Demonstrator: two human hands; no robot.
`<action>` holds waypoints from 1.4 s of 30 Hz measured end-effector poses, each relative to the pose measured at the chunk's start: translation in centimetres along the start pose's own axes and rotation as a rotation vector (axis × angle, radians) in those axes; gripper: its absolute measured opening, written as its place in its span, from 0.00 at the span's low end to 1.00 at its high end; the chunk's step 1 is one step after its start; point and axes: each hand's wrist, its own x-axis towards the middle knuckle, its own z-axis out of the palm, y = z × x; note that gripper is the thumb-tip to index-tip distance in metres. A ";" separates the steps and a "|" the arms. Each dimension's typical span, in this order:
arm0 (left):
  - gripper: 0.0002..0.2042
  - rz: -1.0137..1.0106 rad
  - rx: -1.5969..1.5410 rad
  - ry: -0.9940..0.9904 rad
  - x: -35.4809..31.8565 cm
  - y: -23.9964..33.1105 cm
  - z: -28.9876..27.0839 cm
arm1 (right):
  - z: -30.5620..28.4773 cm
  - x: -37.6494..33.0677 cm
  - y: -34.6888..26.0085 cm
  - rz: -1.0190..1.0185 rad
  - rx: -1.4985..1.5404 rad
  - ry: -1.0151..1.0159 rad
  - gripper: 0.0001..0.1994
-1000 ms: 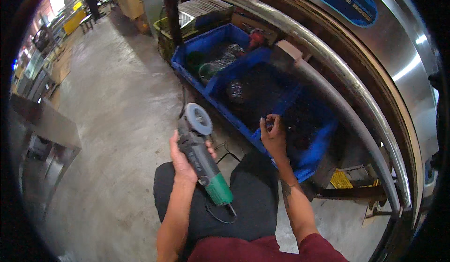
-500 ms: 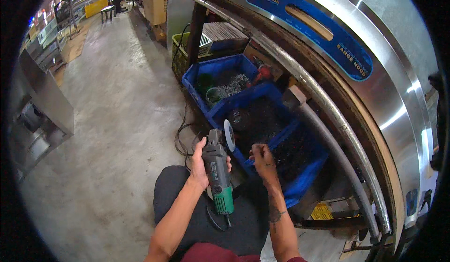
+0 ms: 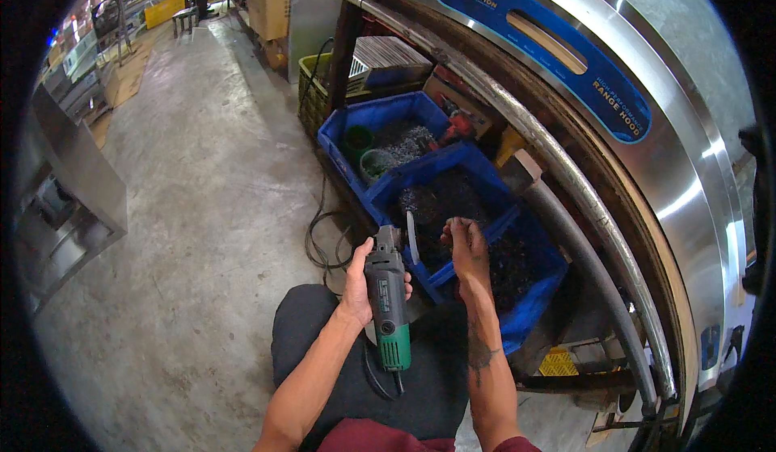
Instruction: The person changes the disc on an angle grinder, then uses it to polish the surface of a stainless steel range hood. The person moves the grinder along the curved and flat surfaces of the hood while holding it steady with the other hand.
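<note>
The left hand (image 3: 358,278) wraps tightly around 1 green angle grinder (image 3: 387,302), held over the lap with its disc (image 3: 411,238) turned toward the right hand (image 3: 466,246), apparently so that hand can reach the disc. The right hand's fingers are curled at the disc; whether they grip anything is unclear. Beyond sit 2 blue bins (image 3: 356,125) of metal scraps, then 1 green crate (image 3: 311,88).

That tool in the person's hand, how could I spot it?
Find the blue bins along the big shiny curved metal machine. Just left of them, the left hand grips an angle grinder. It alone has a green tail and a grey disc.
</note>
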 end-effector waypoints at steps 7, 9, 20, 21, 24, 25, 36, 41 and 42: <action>0.35 -0.012 0.021 0.021 0.0 -0.2 0.4 | 2.3 1.1 -3.1 -0.175 -0.145 0.090 0.19; 0.34 0.006 0.019 0.017 0.1 -0.2 0.4 | 2.8 0.6 -4.3 -0.202 -0.177 0.110 0.22; 0.30 0.007 -0.111 -0.117 0.1 -0.1 -1.1 | 7.4 -1.6 -3.7 -0.205 -0.121 -0.139 0.26; 0.30 0.017 -0.111 -0.100 -0.2 -0.1 -0.7 | 7.1 -2.0 -3.8 -0.226 -0.108 -0.167 0.26; 0.31 0.066 -0.123 -0.039 -1.5 0.3 1.9 | 5.6 -2.0 -3.2 -0.625 -0.164 -0.253 0.26; 0.30 0.096 -0.132 -0.009 -1.8 0.3 2.5 | 5.1 -2.0 -3.3 -0.640 -0.153 -0.312 0.28; 0.30 0.128 -0.110 -0.047 -1.2 -0.2 2.1 | 7.8 -0.8 -3.9 -0.209 -0.067 -0.056 0.30; 0.29 0.104 -0.167 -0.129 -0.8 -0.6 0.5 | 7.6 -1.8 -4.1 -0.297 -0.148 -0.056 0.26; 0.28 0.107 -0.168 -0.126 -0.6 -0.7 0.7 | 7.4 -1.6 -4.2 -0.305 -0.154 -0.056 0.25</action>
